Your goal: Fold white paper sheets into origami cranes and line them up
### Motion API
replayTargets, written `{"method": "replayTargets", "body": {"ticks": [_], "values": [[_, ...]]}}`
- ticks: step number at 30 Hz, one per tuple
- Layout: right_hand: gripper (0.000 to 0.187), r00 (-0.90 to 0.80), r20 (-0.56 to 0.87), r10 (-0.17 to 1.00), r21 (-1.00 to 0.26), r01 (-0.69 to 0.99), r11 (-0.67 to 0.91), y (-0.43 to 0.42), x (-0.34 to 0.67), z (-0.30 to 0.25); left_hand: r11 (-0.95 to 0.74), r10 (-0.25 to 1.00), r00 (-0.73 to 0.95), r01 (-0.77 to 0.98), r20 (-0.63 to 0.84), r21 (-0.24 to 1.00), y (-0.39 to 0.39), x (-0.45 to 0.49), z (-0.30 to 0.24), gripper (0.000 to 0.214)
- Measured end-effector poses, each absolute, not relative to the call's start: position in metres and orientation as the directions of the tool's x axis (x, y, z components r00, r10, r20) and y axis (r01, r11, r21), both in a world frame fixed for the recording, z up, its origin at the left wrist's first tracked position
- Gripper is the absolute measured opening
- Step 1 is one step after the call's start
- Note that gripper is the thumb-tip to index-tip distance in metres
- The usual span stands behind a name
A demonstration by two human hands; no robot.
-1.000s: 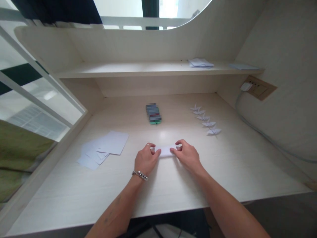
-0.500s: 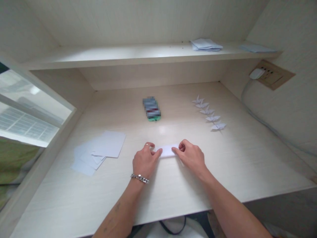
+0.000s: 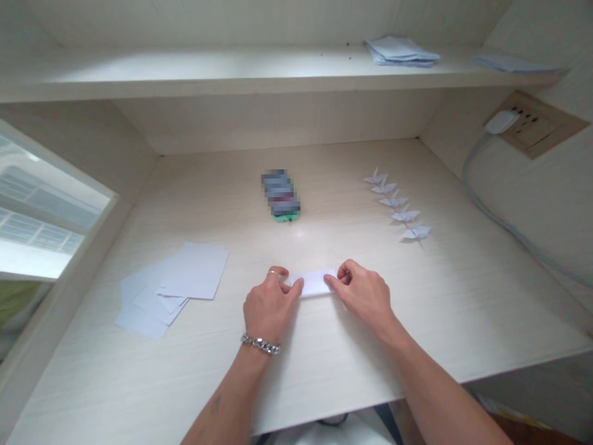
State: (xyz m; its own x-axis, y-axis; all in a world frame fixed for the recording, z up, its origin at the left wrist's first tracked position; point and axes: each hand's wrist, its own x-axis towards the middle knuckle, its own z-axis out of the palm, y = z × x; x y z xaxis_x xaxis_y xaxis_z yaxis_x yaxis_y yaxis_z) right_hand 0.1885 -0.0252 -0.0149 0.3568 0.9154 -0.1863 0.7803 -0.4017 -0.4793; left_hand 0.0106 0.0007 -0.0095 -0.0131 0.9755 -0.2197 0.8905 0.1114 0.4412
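Observation:
A white sheet of paper [image 3: 315, 283], folded into a narrow rectangle, lies on the desk [image 3: 324, 346] between my two hands. My left hand [image 3: 272, 303] pinches its left end, thumb on top and the forefinger curled behind the far edge. At the right end my right hand [image 3: 365, 290] grips it the same way, its thumb pressing near the corner. Both hands hide the ends of the paper. Several folded paper cranes [image 3: 393, 202] stand in a slanting row beyond my right hand. Loose white paper squares [image 3: 192, 272] lie overlapping to the left of my left hand.
Farther back lies a blurred phone-like object [image 3: 280, 194] with a green edge. A raised shelf [image 3: 208, 86] crosses the back, bearing a stack of folded paper [image 3: 401, 52]. On the right wall a white plug [image 3: 503, 122] with a grey cable [image 3: 504, 225] sits in a socket plate.
My view has tilted down and come slightly closer, so the shelf sits higher in the picture. Both hands keep their hold on the folded paper, with hardly any shift.

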Motion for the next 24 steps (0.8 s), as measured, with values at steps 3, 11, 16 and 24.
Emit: {"method": "replayTargets", "body": {"ticks": [3, 11, 16, 24], "values": [[0.022, 0.356, -0.203, 0.912, -0.47, 0.782, -0.41, -0.0241, 0.1887, -0.0149, 0.122, 0.974, -0.022, 0.89, -0.225, 0.44, 0.0012, 0.0108, -0.01, 0.032], [0.023, 0.362, -0.229, 0.904, -0.461, 0.777, -0.428, -0.0228, 0.189, -0.0137, 0.137, 0.972, -0.033, 0.883, -0.232, 0.448, 0.0018, 0.0104, -0.0126, 0.032], [0.023, 0.367, -0.237, 0.899, -0.459, 0.774, -0.437, -0.0223, 0.1888, -0.0134, 0.132, 0.974, -0.035, 0.891, -0.224, 0.434, 0.0021, 0.0109, -0.0133, 0.032], [0.022, 0.356, -0.23, 0.906, -0.451, 0.786, -0.423, -0.0235, 0.1886, -0.0089, 0.116, 0.982, -0.04, 0.897, -0.182, 0.427, -0.0003, 0.0132, -0.014, 0.029]]}}
